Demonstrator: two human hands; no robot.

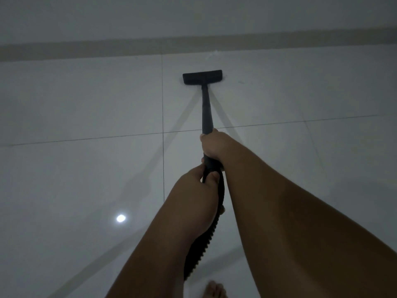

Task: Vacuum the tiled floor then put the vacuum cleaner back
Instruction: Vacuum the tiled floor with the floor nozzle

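A black vacuum wand (207, 108) runs from my hands forward to a flat black floor head (202, 77), which rests on the glossy white tiled floor (86, 168) a little short of the wall. My right hand (212, 145) is wrapped around the wand's upper end. Just behind it, my left hand (197, 186) grips the handle where the ribbed black hose (204, 244) begins. The hose drops between my forearms toward the bottom of the view. The vacuum's body is out of sight.
A pale wall with a brownish skirting strip (86, 47) runs across the far side, just beyond the floor head. Dark grout lines cross the tiles. A ceiling light reflects as a bright spot (121, 218). My bare toes (214, 289) show at the bottom edge.
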